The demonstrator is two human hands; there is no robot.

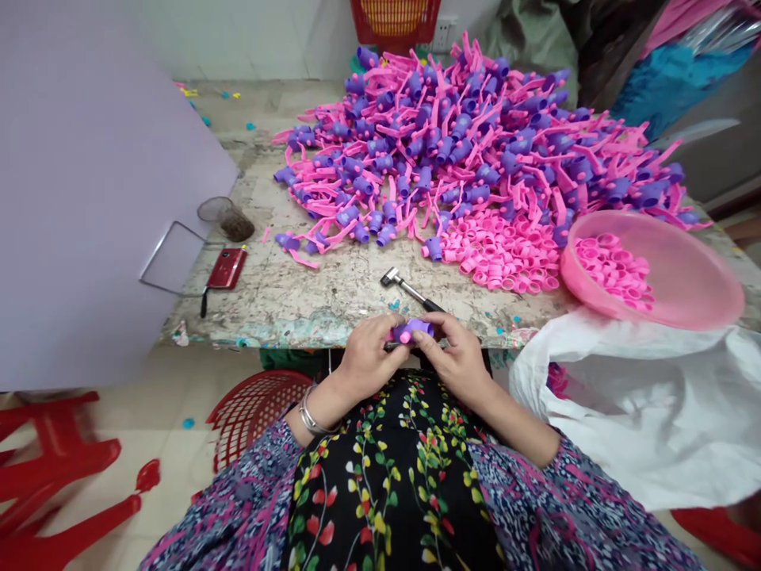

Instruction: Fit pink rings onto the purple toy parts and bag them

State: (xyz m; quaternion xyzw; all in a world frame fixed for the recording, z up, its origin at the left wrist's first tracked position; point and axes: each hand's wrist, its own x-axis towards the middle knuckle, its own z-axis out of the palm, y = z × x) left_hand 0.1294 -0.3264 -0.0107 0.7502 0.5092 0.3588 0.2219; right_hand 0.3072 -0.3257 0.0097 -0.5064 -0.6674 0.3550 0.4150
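Between my two hands, just off the table's front edge, is a purple plastic toy part [421,327] with a pink knob facing me. My left hand [369,354] has its fingers closed round the left end of the part. On the other end, my right hand [456,357] pinches it with thumb and fingers. A small hammer [411,290] with a black handle lies on the table right behind my hands. Farther back spreads a large heap of purple parts with pink arms [425,155]. Loose pink rings [502,252] are piled in front of that heap.
A pink bowl [695,274] of rings stands on the worn table [297,297] at the right, above a white sack [630,404]. At left are a cup [233,222], a red device [226,269] and a pale panel [101,190]. A red basket [255,408] sits below.
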